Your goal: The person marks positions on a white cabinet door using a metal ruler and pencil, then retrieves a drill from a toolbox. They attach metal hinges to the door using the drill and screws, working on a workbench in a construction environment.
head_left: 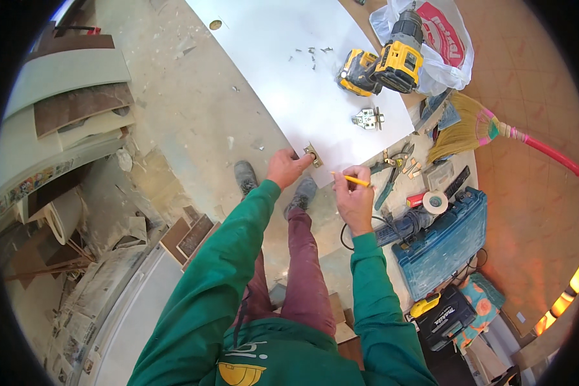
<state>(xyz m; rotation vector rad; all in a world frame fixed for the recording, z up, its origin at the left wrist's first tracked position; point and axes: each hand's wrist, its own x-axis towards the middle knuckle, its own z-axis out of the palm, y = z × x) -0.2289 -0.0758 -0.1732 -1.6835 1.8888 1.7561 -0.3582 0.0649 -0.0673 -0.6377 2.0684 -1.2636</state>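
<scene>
At the near edge of a white panel [302, 77], my left hand [288, 168] grips a small metal cabinet hinge [314, 156], its fingers closed on the plate. Just to the right, my right hand [356, 202] pinches a yellow pencil [359, 181]. The pencil's tip points left toward the hinge and the panel's corner, apart from the hinge. A second cabinet hinge [368, 118] lies farther back on the panel. Several loose screws [312, 50] are scattered beyond it. A yellow and black cordless drill [402, 61] stands on the panel's right side.
Right of the panel lie pliers [392, 174], a tape roll [435, 202] and a blue tool case [444, 244]. A straw broom [466, 128] and a white plastic bag [453, 45] are farther off. Stacked boards [83, 106] stand at the left. A round hole [215, 24] pierces the panel.
</scene>
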